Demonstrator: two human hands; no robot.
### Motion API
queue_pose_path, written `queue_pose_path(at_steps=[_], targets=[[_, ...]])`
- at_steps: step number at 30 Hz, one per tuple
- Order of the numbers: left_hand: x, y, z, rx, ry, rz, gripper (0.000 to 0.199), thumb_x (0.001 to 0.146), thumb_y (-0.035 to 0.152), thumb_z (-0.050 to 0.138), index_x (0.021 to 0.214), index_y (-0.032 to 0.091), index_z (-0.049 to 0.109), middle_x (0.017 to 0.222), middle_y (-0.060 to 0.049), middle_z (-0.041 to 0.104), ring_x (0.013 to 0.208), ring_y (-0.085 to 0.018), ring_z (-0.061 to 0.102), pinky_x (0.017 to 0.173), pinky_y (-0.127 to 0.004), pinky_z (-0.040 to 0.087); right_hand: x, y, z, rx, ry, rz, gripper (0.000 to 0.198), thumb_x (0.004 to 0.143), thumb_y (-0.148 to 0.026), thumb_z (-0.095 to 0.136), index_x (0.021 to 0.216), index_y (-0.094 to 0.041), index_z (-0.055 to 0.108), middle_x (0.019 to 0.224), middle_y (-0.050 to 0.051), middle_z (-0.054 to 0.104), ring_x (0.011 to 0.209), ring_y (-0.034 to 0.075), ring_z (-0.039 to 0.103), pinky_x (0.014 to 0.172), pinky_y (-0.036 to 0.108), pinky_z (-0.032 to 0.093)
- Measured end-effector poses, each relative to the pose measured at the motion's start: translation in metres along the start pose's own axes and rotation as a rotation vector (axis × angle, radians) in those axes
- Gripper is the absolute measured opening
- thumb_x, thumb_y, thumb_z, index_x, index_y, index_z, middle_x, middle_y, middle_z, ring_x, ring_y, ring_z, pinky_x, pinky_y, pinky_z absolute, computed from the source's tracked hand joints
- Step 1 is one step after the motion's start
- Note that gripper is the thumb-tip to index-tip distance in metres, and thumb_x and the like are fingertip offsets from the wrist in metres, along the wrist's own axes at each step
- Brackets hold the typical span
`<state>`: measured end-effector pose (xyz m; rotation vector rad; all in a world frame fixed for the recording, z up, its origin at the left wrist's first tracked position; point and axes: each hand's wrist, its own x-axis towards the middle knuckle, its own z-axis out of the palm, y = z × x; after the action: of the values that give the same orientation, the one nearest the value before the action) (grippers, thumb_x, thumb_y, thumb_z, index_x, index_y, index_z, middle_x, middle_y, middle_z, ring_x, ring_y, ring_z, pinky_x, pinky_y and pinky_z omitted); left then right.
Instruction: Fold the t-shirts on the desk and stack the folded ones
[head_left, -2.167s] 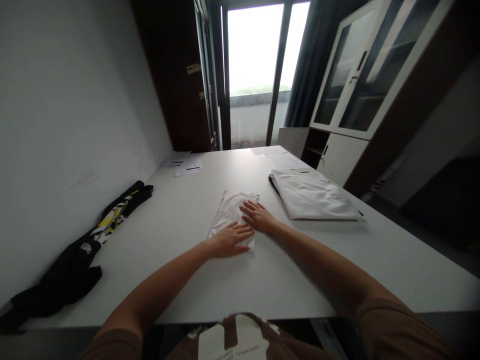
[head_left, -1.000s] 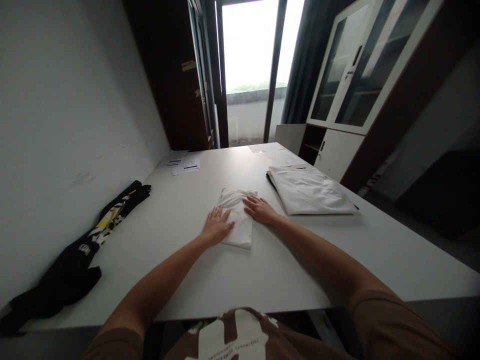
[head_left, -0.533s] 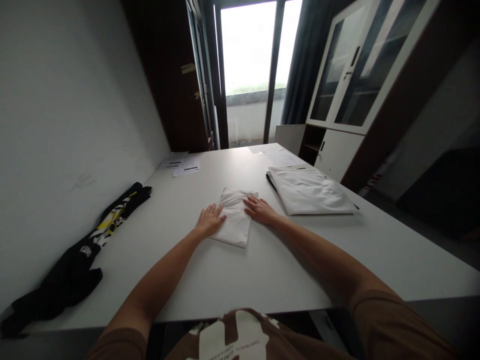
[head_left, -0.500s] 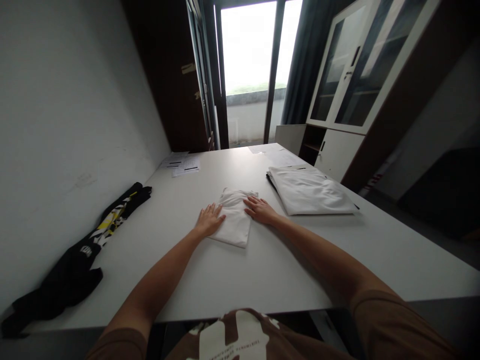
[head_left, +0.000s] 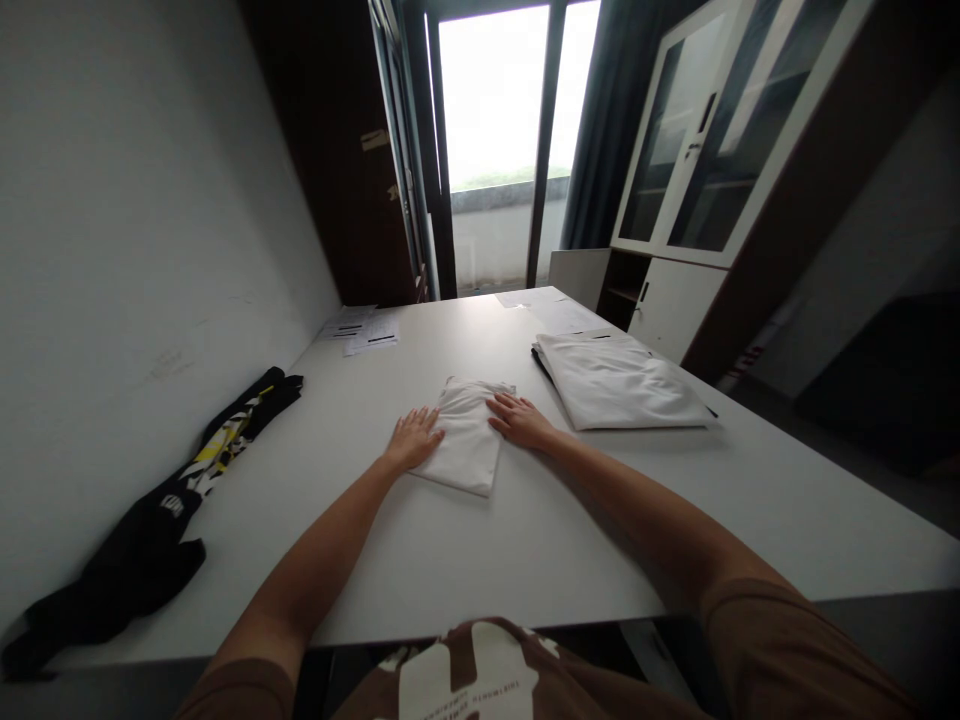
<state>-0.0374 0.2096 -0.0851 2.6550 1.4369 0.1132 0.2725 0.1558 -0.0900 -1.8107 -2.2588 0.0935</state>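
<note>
A white garment, folded into a small flat rectangle, lies on the white table in front of me. My left hand rests flat along its left edge, fingers stretched out. On its upper right side lies my right hand, also flat with the fingers extended. Neither hand grips the cloth. To the right is a larger stack of folded white clothing, with something dark showing beneath it.
A black garment with a yellow and white pattern lies along the left wall. Printed papers sit at the far left, more sheets at the far right. A white glass-door cabinet stands beyond the right side.
My left hand has slid slightly left, toward the garment's left edge. My right hand and the folded cloth look almost the same as before.
</note>
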Motion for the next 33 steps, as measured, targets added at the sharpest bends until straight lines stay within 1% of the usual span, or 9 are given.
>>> queue_pose_path(at_steps=[5, 12, 18, 22, 24, 26, 28, 30, 33], targets=[[-0.002, 0.002, -0.003, 0.001, -0.015, 0.012, 0.066, 0.106, 0.058, 0.028, 0.165, 0.028, 0.025, 0.172, -0.009, 0.025, 0.158, -0.032, 0.02, 0.125, -0.056, 0.019, 0.0, -0.001, -0.001, -0.002, 0.01, -0.003, 0.063, 0.106, -0.058, 0.036, 0.161, -0.028, 0.041, 0.167, 0.009, 0.034, 0.155, 0.03, 0.029, 0.124, 0.053, 0.026], [-0.008, 0.012, -0.004, -0.005, -0.029, 0.057, 0.067, 0.107, 0.053, 0.028, 0.164, 0.018, 0.025, 0.171, -0.013, 0.024, 0.159, -0.032, 0.017, 0.126, -0.055, 0.018, -0.001, -0.001, -0.001, 0.006, 0.042, -0.021, 0.061, 0.106, -0.057, 0.038, 0.158, -0.026, 0.045, 0.165, 0.01, 0.039, 0.153, 0.03, 0.033, 0.124, 0.052, 0.028], [-0.012, 0.018, -0.005, 0.022, -0.009, 0.021, 0.069, 0.106, 0.055, 0.029, 0.162, 0.015, 0.028, 0.17, -0.017, 0.026, 0.159, -0.034, 0.019, 0.125, -0.055, 0.02, -0.003, -0.003, -0.005, 0.043, 0.067, -0.027, 0.059, 0.105, -0.055, 0.042, 0.156, -0.026, 0.049, 0.163, 0.01, 0.043, 0.151, 0.03, 0.037, 0.124, 0.051, 0.028], [-0.019, 0.024, -0.006, 0.011, 0.007, 0.047, 0.066, 0.106, 0.052, 0.034, 0.16, 0.014, 0.033, 0.168, -0.018, 0.032, 0.157, -0.033, 0.024, 0.125, -0.053, 0.022, -0.005, -0.01, -0.01, 0.076, 0.101, -0.106, 0.062, 0.105, -0.055, 0.042, 0.157, -0.024, 0.047, 0.163, 0.01, 0.043, 0.152, 0.029, 0.036, 0.126, 0.051, 0.024], [-0.025, 0.03, -0.008, -0.002, 0.044, 0.097, 0.063, 0.104, 0.052, 0.04, 0.155, 0.015, 0.04, 0.164, -0.017, 0.039, 0.155, -0.033, 0.029, 0.125, -0.052, 0.023, -0.006, -0.014, -0.01, 0.1, 0.103, -0.184, 0.063, 0.104, -0.056, 0.043, 0.158, -0.024, 0.046, 0.163, 0.009, 0.043, 0.152, 0.028, 0.035, 0.127, 0.05, 0.023], [-0.03, 0.039, -0.01, -0.021, 0.123, 0.138, 0.056, 0.102, 0.049, 0.047, 0.147, 0.017, 0.05, 0.156, -0.017, 0.05, 0.15, -0.032, 0.038, 0.124, -0.05, 0.026, -0.005, -0.017, -0.008, 0.123, 0.085, -0.254, 0.061, 0.104, -0.057, 0.043, 0.157, -0.026, 0.048, 0.162, 0.007, 0.044, 0.152, 0.027, 0.036, 0.127, 0.049, 0.024], [-0.034, 0.047, -0.011, -0.041, 0.21, 0.145, 0.046, 0.1, 0.045, 0.051, 0.138, 0.019, 0.057, 0.147, -0.015, 0.058, 0.143, -0.03, 0.046, 0.123, -0.046, 0.03, -0.003, -0.017, -0.004, 0.135, 0.075, -0.272, 0.059, 0.104, -0.057, 0.042, 0.154, -0.028, 0.052, 0.162, 0.007, 0.045, 0.152, 0.027, 0.037, 0.126, 0.049, 0.025], [-0.035, 0.052, -0.011, -0.057, 0.259, 0.136, 0.041, 0.099, 0.04, 0.053, 0.135, 0.02, 0.058, 0.147, -0.014, 0.058, 0.14, -0.029, 0.049, 0.122, -0.046, 0.032, -0.001, -0.014, 0.001, 0.131, 0.087, -0.231, 0.059, 0.105, -0.057, 0.042, 0.154, -0.026, 0.053, 0.162, 0.008, 0.043, 0.152, 0.028, 0.036, 0.125, 0.05, 0.028], [-0.033, 0.052, -0.009, -0.073, 0.247, 0.138, 0.049, 0.098, 0.038, 0.055, 0.144, 0.02, 0.051, 0.156, -0.014, 0.05, 0.145, -0.03, 0.044, 0.123, -0.05, 0.031, 0.0, -0.009, 0.004, 0.104, 0.09, -0.148, 0.062, 0.105, -0.057, 0.043, 0.156, -0.023, 0.05, 0.164, 0.01, 0.04, 0.152, 0.03, 0.035, 0.125, 0.05, 0.029]])
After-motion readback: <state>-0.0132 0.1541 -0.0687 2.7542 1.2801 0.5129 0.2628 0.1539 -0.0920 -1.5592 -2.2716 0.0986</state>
